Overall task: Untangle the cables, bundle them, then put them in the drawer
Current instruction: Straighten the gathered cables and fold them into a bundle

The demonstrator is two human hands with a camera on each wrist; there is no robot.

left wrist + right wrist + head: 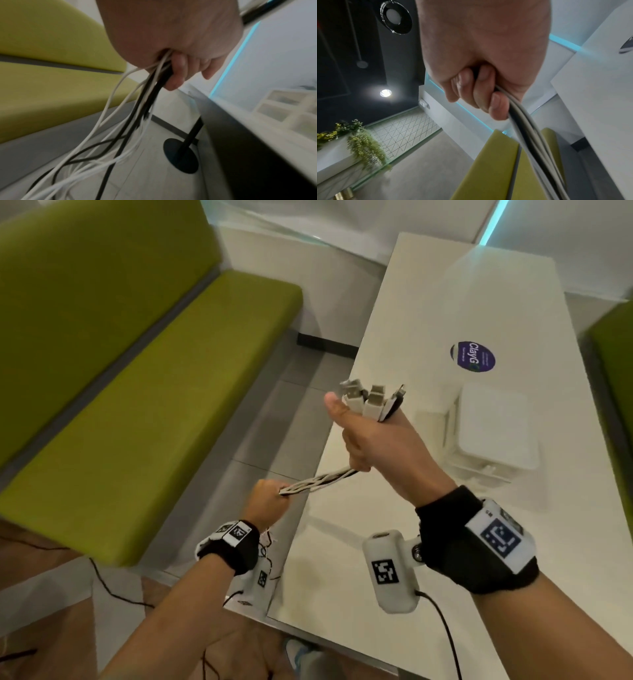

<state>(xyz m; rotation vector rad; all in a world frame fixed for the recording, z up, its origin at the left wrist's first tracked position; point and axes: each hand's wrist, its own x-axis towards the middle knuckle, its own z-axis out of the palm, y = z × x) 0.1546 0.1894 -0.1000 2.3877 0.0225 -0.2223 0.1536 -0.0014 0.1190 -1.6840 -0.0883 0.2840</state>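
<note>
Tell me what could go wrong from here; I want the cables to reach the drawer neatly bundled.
The loose ends below the left hand trail in crossed black and white loops, so pulling the cables through may tighten a snag. The connectors fan out above the right hand and could slip uneven. The drawer unit looks closed with both hands occupied.

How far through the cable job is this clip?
Mostly untangled: plug ends sit gathered above the right hand, and the cables run together to the left hand. Loose lengths hang unbundled. The drawer unit is shut.
</note>
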